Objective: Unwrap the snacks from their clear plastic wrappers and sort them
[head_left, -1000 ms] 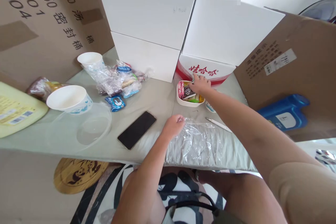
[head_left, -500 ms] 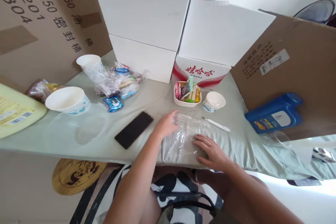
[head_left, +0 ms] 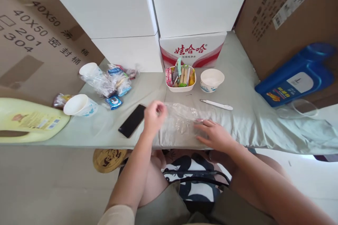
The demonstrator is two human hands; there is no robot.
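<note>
A clear plastic bag (head_left: pixel 179 126) lies flat and crinkled near the front edge of the cloth-covered table. My left hand (head_left: pixel 155 115) is closed in a pinch at the bag's upper left edge, with the film running from its fingertips. On the bag's right side my right hand (head_left: pixel 215 135) rests flat, fingers apart; a small pinkish spot shows by its fingertips. Beyond the bag lies a white slim-handled tool (head_left: pixel 216 104) with a metal tip. A black phone (head_left: pixel 132 121) is just left of my left hand.
Behind the bag stand a white container (head_left: pixel 181 88) of packaged snacks and a paper bowl (head_left: pixel 212 79). Wrapped snacks (head_left: pixel 116 82) and paper cups (head_left: pixel 81 105) are at left, near a yellow jug (head_left: pixel 34 119). A blue bottle (head_left: pixel 295 77) lies at right. Boxes (head_left: pixel 194 51) wall the back.
My left hand has shifted left along the bag's edge and its fingers have curled tighter. My right hand remains flat on the bag. The camera view has tilted and turned.
</note>
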